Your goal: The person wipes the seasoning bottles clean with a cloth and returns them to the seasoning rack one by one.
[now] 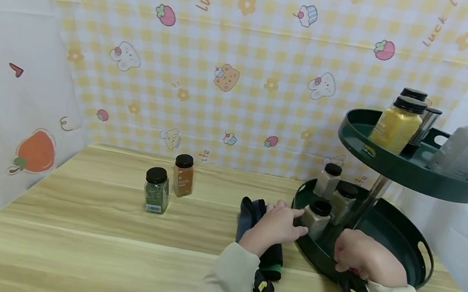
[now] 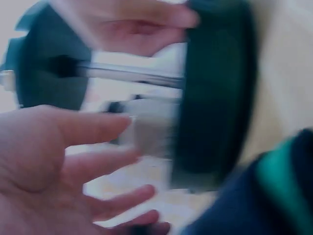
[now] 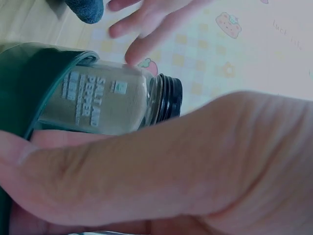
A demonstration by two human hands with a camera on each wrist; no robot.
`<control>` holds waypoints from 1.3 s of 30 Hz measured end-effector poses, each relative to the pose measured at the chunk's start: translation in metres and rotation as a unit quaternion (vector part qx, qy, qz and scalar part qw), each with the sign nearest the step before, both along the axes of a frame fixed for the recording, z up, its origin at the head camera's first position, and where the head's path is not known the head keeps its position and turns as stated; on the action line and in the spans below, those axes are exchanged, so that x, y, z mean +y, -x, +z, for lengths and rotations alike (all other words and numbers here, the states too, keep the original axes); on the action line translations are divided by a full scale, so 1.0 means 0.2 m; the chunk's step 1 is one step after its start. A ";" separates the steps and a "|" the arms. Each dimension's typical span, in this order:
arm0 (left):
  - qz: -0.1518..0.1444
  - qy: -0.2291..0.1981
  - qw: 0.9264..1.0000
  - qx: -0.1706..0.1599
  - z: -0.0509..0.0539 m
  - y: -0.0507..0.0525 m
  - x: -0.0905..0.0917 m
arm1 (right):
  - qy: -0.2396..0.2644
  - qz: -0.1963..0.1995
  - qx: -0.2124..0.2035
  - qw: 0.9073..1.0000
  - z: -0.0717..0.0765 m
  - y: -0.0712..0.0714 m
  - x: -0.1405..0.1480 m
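In the head view my right hand (image 1: pixel 369 259) grips the front rim of the green two-tier tray's lower tier (image 1: pixel 317 259); the right wrist view shows the thumb and fingers on either side of this rim. My left hand (image 1: pixel 276 227) reaches over the tier's left edge, its fingers (image 2: pixel 105 128) spread beside a jar labelled salt and pepper (image 3: pixel 98 98). In the right wrist view one fingertip is at the jar's side; contact is hard to tell. Two more black-lidded jars, one at the back (image 1: pixel 327 181) and one by the pole (image 1: pixel 342 204), stand on this tier.
On the upper tier (image 1: pixel 422 178) stand a yellow jar (image 1: pixel 395 128), a grey jar (image 1: pixel 467 150) and another black-lidded one behind. A green-filled jar (image 1: pixel 156 192) and an orange-brown jar (image 1: pixel 183 179) stand on the table. Dark cloth with a green band (image 1: pixel 272 268) lies under my left wrist.
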State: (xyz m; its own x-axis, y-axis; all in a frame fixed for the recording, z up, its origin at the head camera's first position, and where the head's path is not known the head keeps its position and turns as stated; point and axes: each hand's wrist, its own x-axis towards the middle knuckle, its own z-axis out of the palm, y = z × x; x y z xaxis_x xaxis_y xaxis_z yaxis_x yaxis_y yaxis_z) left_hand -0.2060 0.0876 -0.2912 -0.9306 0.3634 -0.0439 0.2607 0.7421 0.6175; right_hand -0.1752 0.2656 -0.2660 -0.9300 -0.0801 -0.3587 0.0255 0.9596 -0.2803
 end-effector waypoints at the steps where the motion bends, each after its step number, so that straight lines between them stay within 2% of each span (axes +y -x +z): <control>1: -0.011 0.001 1.000 -0.001 0.04 -0.01 -0.02 | 0.000 0.001 0.000 1.000 0.00 0.00 0.00; 4: -0.042 -0.017 0.999 0.007 0.15 -0.06 -0.11 | -0.009 0.008 0.003 1.000 0.00 0.00 0.00; 7: -0.066 -0.041 0.996 0.034 0.27 -0.13 -0.21 | -0.008 0.007 0.003 1.000 0.01 0.01 0.00; 9: -0.074 -0.039 0.995 0.058 0.33 -0.17 -0.28 | -0.009 0.006 0.002 1.000 0.01 0.01 0.00; 13: -0.059 -0.013 0.993 0.104 0.42 -0.23 -0.44 | -0.006 0.010 0.008 1.000 0.01 0.00 0.00; 17: -0.023 0.006 0.992 0.125 0.46 -0.25 -0.63 | -0.006 0.021 0.021 1.000 0.00 -0.01 -0.02; 21: 0.019 0.009 0.991 0.129 0.43 -0.24 -0.81 | -0.038 0.031 0.035 0.998 0.02 -0.02 -0.07; 25: 0.060 -0.002 0.991 0.122 0.35 -0.17 -0.93 | -0.060 0.042 0.083 0.994 0.04 -0.03 -0.15; 28: 0.093 -0.011 0.989 0.114 0.29 -0.11 -0.97 | -0.028 0.052 0.119 0.991 0.04 -0.04 -0.24; 31: 0.130 -0.025 0.986 0.099 0.25 -0.05 -1.01 | 0.038 0.062 0.132 0.989 0.00 -0.04 -0.34; 35: 0.162 -0.038 0.985 0.053 0.18 0.03 -1.11 | 0.102 0.090 0.172 0.976 -0.07 -0.03 -0.46; 39: 0.174 -0.076 0.982 -0.007 0.10 0.09 -1.24 | 0.133 0.175 0.221 0.950 -0.14 -0.02 -0.54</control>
State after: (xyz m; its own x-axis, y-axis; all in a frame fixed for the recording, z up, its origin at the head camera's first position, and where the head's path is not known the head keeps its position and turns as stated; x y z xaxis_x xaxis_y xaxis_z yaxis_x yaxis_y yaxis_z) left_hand -0.2239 -0.1606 -0.2716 -0.9993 0.0277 -0.0268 -0.0006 0.6834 0.7300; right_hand -0.1710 0.1579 -0.2949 -0.8846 -0.4458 0.1370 -0.4592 0.7812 -0.4229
